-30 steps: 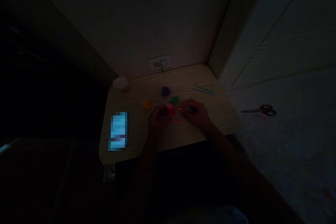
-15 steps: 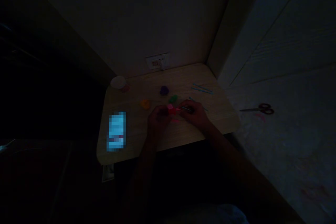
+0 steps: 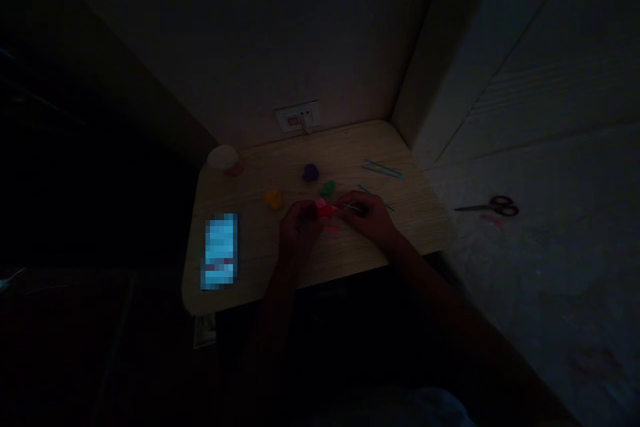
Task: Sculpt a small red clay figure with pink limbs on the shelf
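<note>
Our red modelling clay lump (image 3: 325,211), knobbly with a pinker top, held over the worktop (image 3: 405,220), our left hand (image 3: 300,227) curled shut around it, our right hand (image 3: 367,213) pinching a thin stick (image 3: 353,208) at its 3 o'clock, a green clay piece (image 3: 328,189) at 12 o'clock

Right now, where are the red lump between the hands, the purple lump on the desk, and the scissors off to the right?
Red lump (image 3: 326,211): head view, on its middle, between the hands.
Purple lump (image 3: 311,173): head view, on its middle.
Scissors (image 3: 505,206): head view, on the finger loops.
</note>
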{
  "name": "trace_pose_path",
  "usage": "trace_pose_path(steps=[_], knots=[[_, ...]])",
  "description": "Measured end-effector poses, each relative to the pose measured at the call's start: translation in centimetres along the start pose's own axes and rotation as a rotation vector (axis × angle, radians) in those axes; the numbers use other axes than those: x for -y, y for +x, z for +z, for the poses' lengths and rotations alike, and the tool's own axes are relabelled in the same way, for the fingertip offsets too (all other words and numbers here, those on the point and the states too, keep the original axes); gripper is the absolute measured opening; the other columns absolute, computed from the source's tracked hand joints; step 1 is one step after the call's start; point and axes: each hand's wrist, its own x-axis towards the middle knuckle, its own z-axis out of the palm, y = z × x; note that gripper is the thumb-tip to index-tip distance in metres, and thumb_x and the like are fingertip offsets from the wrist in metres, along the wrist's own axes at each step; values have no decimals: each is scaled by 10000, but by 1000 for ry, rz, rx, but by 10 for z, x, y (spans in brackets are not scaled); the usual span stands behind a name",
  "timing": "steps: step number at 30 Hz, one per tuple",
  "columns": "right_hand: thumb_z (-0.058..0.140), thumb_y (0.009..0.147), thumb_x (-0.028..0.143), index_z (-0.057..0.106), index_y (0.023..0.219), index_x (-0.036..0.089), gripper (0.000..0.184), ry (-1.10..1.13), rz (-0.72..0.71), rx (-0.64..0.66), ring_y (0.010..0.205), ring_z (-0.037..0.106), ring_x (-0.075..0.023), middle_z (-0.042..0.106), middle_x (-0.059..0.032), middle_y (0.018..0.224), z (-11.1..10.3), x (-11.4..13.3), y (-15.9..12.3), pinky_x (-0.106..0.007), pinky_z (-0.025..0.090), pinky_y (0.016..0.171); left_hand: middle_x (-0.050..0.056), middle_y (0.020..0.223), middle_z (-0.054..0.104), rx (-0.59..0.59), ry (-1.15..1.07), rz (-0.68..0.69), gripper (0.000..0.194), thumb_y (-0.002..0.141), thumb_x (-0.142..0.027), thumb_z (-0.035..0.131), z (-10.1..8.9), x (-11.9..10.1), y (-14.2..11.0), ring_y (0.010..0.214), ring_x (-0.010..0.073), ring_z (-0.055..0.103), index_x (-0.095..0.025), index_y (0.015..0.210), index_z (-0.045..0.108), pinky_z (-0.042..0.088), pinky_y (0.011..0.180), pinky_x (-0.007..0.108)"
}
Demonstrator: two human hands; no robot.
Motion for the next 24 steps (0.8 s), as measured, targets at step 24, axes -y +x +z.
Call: trace_pose_path(steps=[24], knots=[[763, 836, 388, 761, 935, 247, 172, -38, 0, -9, 866, 719, -216, 784, -33, 942, -2, 1, 2, -342, 553, 770, 43, 924, 737, 32, 27, 42, 301, 760, -339, 828, 1, 3, -1, 837, 178, 699, -206, 995, 695, 574, 783, 302]])
